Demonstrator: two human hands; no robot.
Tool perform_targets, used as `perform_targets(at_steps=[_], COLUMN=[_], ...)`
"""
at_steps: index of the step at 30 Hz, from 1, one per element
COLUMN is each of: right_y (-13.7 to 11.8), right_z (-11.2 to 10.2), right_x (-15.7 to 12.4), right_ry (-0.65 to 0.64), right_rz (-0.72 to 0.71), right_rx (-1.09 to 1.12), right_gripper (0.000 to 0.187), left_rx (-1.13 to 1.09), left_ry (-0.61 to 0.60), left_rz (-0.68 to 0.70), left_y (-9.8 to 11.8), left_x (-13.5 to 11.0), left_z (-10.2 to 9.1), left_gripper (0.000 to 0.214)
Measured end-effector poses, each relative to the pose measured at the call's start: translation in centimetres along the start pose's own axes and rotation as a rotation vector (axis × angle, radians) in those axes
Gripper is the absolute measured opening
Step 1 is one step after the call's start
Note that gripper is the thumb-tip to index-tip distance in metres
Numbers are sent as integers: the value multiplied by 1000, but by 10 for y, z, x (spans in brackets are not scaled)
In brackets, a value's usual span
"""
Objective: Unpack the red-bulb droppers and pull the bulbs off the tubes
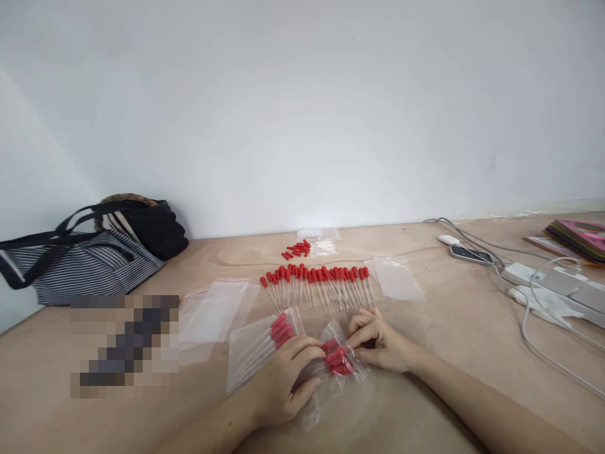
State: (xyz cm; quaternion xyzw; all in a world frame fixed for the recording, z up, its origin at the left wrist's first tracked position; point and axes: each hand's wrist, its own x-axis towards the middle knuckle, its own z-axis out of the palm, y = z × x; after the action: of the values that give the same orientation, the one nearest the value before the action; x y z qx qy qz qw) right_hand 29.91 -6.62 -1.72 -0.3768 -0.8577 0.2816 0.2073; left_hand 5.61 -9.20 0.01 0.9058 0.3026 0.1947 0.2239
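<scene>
Both my hands work on one small clear zip bag (336,369) filled with red-capped glass droppers. My left hand (283,378) curls over the bag's body and presses it to the wooden table (425,391). My right hand (378,340) pinches the bag's open end with its fingers closed. Just left of it lies another filled bag (262,350) with red caps showing. Beyond my hands a row of loose red-capped droppers (316,284) lies side by side. A small pile of loose red caps (297,249) sits farther back.
Empty clear bags lie at the left (215,309) and at the right (396,277) of the row. A striped tote bag (89,261) rests at the far left. A phone (470,254), a white power strip (553,280) with cables, and coloured books (579,236) occupy the right side.
</scene>
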Motion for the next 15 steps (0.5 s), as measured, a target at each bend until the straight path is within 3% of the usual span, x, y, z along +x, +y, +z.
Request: perform_targets(at_steps=[8,15], right_y=[1,-13], right_z=[0,6], right_x=[2,4], right_ry=[-47,85], right_rz=[14,-5], right_rx=[20,-84], right_gripper=[40,27], left_rx=[-23,-30], left_ry=[5,2], left_rz=[-12,-32], left_y=[1,0], left_x=[-1,0], left_z=[0,1], left_gripper=[30,30])
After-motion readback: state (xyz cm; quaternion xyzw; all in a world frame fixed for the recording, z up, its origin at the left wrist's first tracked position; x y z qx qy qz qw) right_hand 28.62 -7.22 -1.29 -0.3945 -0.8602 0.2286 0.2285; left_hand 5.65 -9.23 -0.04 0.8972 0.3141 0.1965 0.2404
